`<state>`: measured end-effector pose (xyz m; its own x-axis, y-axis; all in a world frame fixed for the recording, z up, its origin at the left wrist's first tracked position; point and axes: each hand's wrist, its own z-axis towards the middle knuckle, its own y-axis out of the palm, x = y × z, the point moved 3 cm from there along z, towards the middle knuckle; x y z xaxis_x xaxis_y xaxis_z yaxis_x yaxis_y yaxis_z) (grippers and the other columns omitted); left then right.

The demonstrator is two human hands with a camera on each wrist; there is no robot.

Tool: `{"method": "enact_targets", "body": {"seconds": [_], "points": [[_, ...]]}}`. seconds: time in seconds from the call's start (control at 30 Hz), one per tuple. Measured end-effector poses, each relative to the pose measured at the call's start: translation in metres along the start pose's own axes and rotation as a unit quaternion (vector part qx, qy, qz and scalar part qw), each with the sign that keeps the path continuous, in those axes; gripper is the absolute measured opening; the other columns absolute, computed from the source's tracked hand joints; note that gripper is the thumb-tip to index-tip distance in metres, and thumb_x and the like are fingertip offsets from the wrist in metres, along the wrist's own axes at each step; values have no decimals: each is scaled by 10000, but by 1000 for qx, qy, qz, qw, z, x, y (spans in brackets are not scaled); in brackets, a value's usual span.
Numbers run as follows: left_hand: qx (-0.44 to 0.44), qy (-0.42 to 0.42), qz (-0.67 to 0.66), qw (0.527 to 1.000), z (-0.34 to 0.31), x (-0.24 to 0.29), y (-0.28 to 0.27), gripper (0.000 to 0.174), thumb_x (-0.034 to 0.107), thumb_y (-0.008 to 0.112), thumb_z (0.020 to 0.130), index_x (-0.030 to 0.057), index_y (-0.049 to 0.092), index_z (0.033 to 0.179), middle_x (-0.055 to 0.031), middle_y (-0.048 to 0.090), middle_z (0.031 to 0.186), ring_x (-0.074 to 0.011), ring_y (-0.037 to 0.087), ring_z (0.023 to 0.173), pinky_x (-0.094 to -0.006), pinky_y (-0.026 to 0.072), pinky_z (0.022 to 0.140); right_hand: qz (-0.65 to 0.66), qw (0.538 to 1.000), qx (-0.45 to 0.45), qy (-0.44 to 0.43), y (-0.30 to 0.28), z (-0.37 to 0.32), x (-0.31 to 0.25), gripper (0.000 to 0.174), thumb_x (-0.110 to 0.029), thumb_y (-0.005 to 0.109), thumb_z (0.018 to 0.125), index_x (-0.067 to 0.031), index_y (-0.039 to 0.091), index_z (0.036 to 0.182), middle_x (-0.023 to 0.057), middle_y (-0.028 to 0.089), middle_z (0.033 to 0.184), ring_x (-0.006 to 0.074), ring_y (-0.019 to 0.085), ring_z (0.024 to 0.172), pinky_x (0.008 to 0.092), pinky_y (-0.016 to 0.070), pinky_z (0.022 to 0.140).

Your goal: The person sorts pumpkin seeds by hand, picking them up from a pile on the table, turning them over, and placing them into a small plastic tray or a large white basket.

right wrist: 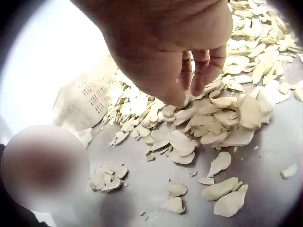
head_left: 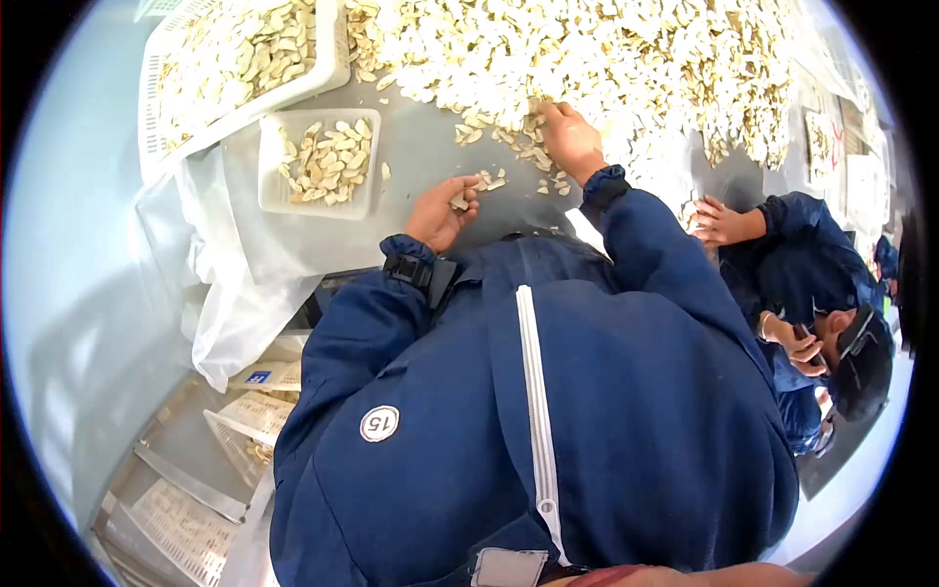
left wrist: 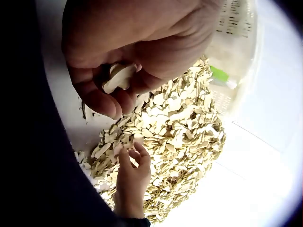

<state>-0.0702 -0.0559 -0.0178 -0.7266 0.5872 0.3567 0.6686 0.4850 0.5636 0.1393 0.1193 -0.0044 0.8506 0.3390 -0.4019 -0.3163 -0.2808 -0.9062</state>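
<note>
In the left wrist view, my left hand [left wrist: 142,42] holds a pale dried slice [left wrist: 119,78] in its curled fingers. The head view has this left hand [head_left: 442,213] low over the grey table, beside a few loose slices [head_left: 492,180]. My right hand [head_left: 572,142] reaches to the near edge of a large heap of pale slices [head_left: 587,59]. Its bent fingers point down and touch slices [right wrist: 203,118] at that edge, thumb and fingers a little apart. More slices [right wrist: 229,189] lie scattered on the table below this hand.
A small clear tray [head_left: 369,201] of slices stands left of my left hand. Behind it is a larger white basket [head_left: 333,68], also filled with slices. Clear plastic sheeting [head_left: 230,284] hangs at the table's left edge. Another person's hand [head_left: 722,223] works at the right.
</note>
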Motion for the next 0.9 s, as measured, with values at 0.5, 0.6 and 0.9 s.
{"method": "enact_targets", "body": {"seconds": [0.5, 0.6, 0.9], "points": [[7, 35, -45, 998, -28, -13, -59, 279, 249, 519, 1019, 34, 613, 1171, -10, 611, 882, -136, 600, 797, -269, 519, 719, 97, 974, -206, 16, 11, 14, -55, 343, -413, 654, 886, -109, 697, 1039, 138, 735, 950, 299, 705, 890, 405, 540, 797], [-7, 33, -44, 998, -25, -13, -59, 283, 256, 517, 1020, 35, 611, 1171, -9, 611, 883, -134, 603, 802, -265, 520, 716, 443, 861, -242, -63, 23, 9, -132, 290, -184, 639, 959, -34, 626, 1206, 75, 699, 1016, 130, 664, 966, 317, 530, 851], [0, 17, -11, 1000, -15, -6, -51, 284, 225, 543, 1006, 24, 592, 1202, -15, 607, 855, -140, 594, 790, -262, 528, 690, 170, 931, -322, -35, 27, -43, -58, 298, -228, 666, 918, -53, 668, 1159, 109, 723, 1051, 230, 689, 938, 347, 538, 851]]}}
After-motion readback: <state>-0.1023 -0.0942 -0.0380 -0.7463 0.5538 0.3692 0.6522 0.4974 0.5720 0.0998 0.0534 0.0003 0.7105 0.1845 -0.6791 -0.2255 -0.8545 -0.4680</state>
